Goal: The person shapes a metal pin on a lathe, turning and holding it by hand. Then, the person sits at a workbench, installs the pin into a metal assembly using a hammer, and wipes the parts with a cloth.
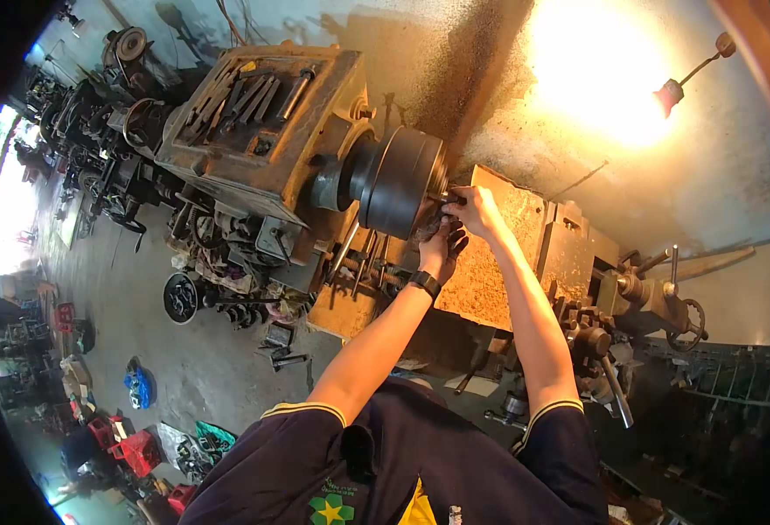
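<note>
A large dark lathe chuck [398, 184] sticks out from the headstock, and both of my hands are at its right-hand face. My right hand [477, 210] comes from above with thumb and fingers pinched together by the chuck's centre. What it pinches is too small to make out. My left hand [437, 252], below it, wears a black wristband [424, 282]. Its blackened fingers are curled close to the lower edge of the chuck face. Something dark lies between the two hands, but I cannot tell its kind.
On the headstock [315, 131] is a tray of wrenches and bars [249, 101]. Metal chips cover the board [481, 280] right of the chuck. Further right stands the tailstock with its handwheel [686, 325]. A lamp [667, 94] glows on the wall. A round black pan [182, 297] sits at left.
</note>
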`<action>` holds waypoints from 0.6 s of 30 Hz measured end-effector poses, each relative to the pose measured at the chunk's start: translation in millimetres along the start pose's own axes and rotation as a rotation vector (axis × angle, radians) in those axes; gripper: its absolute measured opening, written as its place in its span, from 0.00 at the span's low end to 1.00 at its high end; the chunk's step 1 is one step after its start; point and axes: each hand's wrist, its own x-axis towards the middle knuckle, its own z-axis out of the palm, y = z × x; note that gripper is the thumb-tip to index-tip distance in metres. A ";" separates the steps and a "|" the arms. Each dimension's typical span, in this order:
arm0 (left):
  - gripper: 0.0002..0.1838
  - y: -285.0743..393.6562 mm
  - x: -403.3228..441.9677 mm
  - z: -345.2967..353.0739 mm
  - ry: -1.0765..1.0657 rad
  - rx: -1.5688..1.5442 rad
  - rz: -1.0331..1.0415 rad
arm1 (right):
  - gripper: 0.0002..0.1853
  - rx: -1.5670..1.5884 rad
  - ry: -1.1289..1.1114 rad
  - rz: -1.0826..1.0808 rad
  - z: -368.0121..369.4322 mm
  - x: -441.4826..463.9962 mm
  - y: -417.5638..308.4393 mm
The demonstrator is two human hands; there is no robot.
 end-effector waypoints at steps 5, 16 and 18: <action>0.11 3.6 -2.3 5.1 0.006 -0.011 -0.011 | 0.22 0.005 0.036 -0.038 -0.4 -1.8 -6.1; 0.13 4.3 -11.6 10.9 0.045 -0.003 -0.022 | 0.20 0.017 0.040 -0.084 9.8 3.0 4.9; 0.13 1.7 -7.9 5.8 0.021 -0.024 -0.038 | 0.18 -0.025 0.115 -0.091 10.2 -2.3 -0.1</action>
